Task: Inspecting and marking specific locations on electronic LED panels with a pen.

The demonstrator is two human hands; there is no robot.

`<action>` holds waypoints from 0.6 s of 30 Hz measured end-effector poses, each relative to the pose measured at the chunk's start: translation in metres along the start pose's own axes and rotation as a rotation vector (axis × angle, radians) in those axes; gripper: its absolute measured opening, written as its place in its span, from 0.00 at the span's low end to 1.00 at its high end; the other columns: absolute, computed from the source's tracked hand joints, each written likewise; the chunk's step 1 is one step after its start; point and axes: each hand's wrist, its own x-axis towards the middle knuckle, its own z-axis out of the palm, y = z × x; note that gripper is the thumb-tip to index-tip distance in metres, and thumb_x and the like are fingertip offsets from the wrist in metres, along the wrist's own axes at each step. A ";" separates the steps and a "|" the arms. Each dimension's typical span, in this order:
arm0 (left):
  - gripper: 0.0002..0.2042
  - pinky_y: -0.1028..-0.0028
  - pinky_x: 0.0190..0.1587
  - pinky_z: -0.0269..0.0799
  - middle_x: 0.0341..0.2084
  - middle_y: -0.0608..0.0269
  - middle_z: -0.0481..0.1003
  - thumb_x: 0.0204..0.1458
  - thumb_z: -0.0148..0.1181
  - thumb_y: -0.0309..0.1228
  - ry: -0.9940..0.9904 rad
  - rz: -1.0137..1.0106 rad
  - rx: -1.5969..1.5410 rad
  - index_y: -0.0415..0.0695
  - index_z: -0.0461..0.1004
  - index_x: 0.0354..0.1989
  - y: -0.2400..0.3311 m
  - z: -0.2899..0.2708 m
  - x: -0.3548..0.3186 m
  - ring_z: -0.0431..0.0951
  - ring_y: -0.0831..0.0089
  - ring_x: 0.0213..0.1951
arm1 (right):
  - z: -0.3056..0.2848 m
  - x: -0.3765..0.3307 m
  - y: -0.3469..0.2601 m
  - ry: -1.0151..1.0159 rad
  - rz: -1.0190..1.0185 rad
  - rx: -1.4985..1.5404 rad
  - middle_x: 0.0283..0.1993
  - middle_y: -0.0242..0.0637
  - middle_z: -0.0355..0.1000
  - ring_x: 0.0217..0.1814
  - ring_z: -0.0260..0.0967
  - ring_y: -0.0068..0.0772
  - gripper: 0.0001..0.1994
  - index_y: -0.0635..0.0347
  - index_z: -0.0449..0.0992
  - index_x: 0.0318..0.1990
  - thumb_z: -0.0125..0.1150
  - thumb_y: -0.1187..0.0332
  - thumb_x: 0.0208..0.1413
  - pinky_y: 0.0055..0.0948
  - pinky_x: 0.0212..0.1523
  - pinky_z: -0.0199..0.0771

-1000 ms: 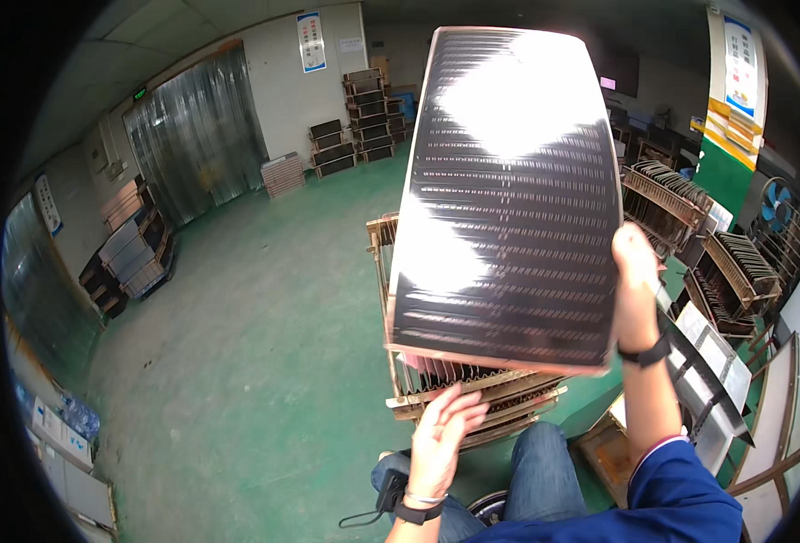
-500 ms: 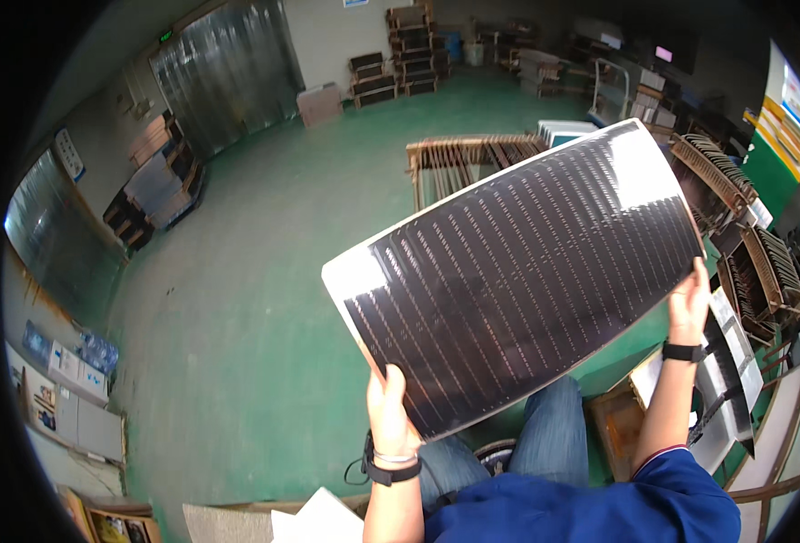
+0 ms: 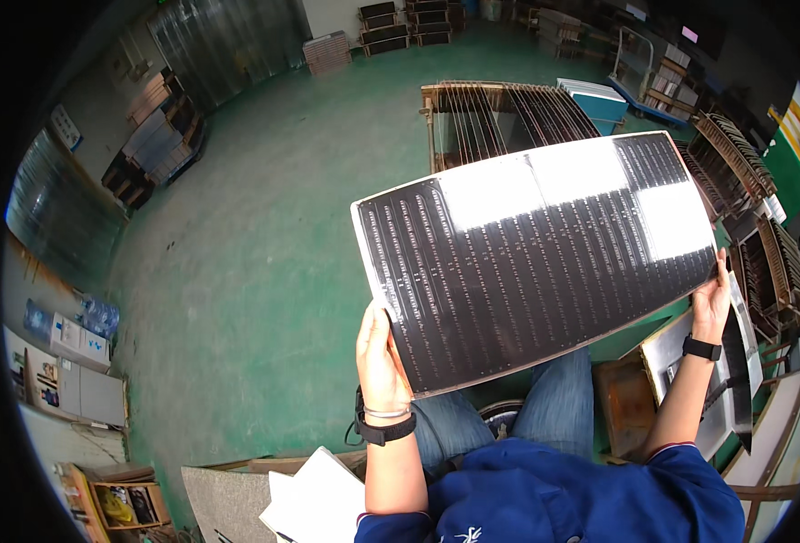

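Head view shows both hands holding a large dark panel point(image 3: 536, 258) above the lap, over the green floor point(image 3: 264, 235). Left hand point(image 3: 380, 362) curls around its lower left corner; right hand point(image 3: 712, 303) clasps the right edge, fingers hidden behind.

The dark panel point(image 3: 536, 262) hides most of both hands: of the left hand point(image 3: 380, 362) only the back and thumb side show, its fingers tucked behind the panel's lower left corner; of the right hand point(image 3: 711, 303) the fingers lie behind the right edge. Glare washes out the fine rows across the panel's upper part, so the pattern there cannot be read. The panel also covers the near part of the slotted rack point(image 3: 499, 113) and the person's knees. The white sheets point(image 3: 314, 498) are cut off by the lower edge.
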 end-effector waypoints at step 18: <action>0.18 0.74 0.52 0.65 0.47 0.61 0.72 0.61 0.49 0.35 0.011 0.274 0.357 0.35 0.67 0.54 0.030 -0.054 0.008 0.71 0.75 0.47 | 0.083 -0.066 -0.005 -0.270 0.034 -0.594 0.49 0.39 0.72 0.43 0.72 0.19 0.21 0.68 0.64 0.57 0.53 0.68 0.58 0.15 0.44 0.71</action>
